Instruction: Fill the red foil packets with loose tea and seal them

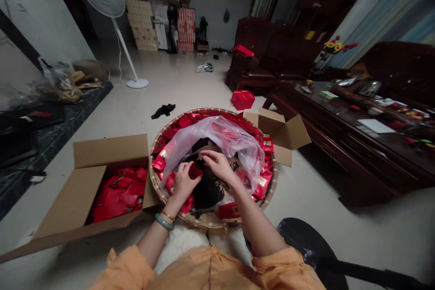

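In the head view, my left hand (184, 182) is closed on a small red packet (195, 171), held upright over a round bamboo basket (272, 190). My right hand (219, 166) is just right of the packet, with its fingertips pinched together near the packet's top. What those fingertips hold, if anything, is too small to make out. Below both hands, a heap of dark loose leaves (208, 189), like tea, lies in an open clear plastic bag (217, 129). Several red packets (261, 186) lie around the bag inside the basket's rim.
An open cardboard box (76, 195) with many red packets stands left of the basket. Another open box (282, 131) is at the back right. A dark wooden table (316, 145) stands to the right. A white fan (137, 83) and a red box (242, 99) stand farther off.
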A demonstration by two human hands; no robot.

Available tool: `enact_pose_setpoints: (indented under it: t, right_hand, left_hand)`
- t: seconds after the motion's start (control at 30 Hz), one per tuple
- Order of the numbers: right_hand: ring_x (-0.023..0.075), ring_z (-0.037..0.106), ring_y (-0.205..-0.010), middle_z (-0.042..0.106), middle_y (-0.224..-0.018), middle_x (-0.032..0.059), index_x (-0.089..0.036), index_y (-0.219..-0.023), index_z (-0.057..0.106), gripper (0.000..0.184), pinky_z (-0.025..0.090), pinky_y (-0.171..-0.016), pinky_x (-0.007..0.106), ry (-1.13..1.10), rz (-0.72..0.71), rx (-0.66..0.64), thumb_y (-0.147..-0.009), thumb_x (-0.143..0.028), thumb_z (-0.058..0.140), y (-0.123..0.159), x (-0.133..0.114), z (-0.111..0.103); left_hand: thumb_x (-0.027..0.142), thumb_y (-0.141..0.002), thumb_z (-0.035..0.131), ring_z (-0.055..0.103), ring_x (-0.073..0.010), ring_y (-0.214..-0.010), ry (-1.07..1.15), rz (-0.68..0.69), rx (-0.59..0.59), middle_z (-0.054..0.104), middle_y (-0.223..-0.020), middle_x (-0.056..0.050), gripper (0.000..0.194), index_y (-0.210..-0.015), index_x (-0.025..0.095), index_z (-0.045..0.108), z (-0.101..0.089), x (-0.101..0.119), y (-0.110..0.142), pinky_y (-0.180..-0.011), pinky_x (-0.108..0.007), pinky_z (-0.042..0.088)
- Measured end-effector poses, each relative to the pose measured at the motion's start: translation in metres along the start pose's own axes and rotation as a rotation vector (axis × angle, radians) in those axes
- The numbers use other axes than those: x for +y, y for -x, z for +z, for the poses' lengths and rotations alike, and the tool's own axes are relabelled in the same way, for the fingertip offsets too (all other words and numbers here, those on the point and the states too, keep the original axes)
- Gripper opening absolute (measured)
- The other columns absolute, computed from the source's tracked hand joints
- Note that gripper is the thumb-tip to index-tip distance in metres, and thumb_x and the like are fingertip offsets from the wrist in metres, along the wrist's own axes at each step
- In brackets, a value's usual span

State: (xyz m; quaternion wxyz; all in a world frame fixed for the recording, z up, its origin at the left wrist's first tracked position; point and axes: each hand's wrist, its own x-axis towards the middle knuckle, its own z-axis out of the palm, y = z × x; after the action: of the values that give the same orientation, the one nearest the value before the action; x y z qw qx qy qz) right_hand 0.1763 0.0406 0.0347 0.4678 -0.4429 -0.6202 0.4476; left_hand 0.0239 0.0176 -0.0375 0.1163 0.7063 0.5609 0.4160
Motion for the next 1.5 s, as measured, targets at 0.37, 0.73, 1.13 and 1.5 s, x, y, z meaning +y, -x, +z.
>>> enact_pose_setpoints:
  t: [0.37, 0.73, 1.13, 1.5]
  right_hand:
    - [0.0219, 0.057, -0.101, 0.065, -0.108, 0.0065, -0.025, -0.122, 0.055, 0.044, 0.039, -0.096, 0.04, 0.261, -0.126, -0.215, -0.079, -0.016, 0.05, 0.02, -0.003, 0.014]
    - [0.0219, 0.054, -0.091, 0.058, -0.098, 0.0083, -0.023, -0.103, 0.065, 0.025, 0.043, -0.083, 0.035, 0.689, -0.093, -0.259, -0.078, -0.024, 0.06, 0.031, 0.006, 0.007]
    - [0.0181, 0.056, -0.105, 0.062, -0.113, 0.0074, -0.02, -0.105, 0.064, 0.024, 0.044, -0.091, 0.031, 0.715, -0.243, -0.366, -0.085, -0.02, 0.05, 0.04, 0.01, 0.005]
    - [0.0179, 0.058, -0.095, 0.046, -0.13, 0.0121, -0.025, -0.135, 0.037, 0.061, 0.051, -0.077, 0.032, 0.351, -0.112, -0.095, -0.079, -0.028, 0.061, 0.044, 0.019, -0.005]
  left_hand:
    - [0.019, -0.07, 0.063, 0.059, -0.0219, -0.089, 0.014, -0.036, 0.016, 0.054, -0.098, -0.007, 0.052, -0.12, 0.021, 0.049, 0.002, -0.005, 0.004, -0.076, -0.034, 0.051]
    - [0.019, -0.067, 0.067, 0.055, -0.0243, -0.098, 0.009, -0.073, -0.01, 0.05, -0.106, -0.008, 0.068, -0.13, 0.023, 0.04, -0.002, -0.001, 0.01, -0.08, -0.036, 0.049]
    - [0.028, -0.069, 0.066, 0.059, -0.0186, -0.083, 0.264, -0.061, -0.422, 0.064, -0.092, -0.004, 0.028, -0.095, 0.018, 0.058, -0.008, -0.023, 0.009, -0.073, -0.03, 0.048]
    - [0.032, -0.068, 0.069, 0.059, -0.0163, -0.074, 0.336, -0.122, -0.32, 0.065, -0.081, -0.002, 0.029, -0.091, 0.016, 0.059, -0.004, -0.016, 0.008, -0.067, -0.026, 0.047]
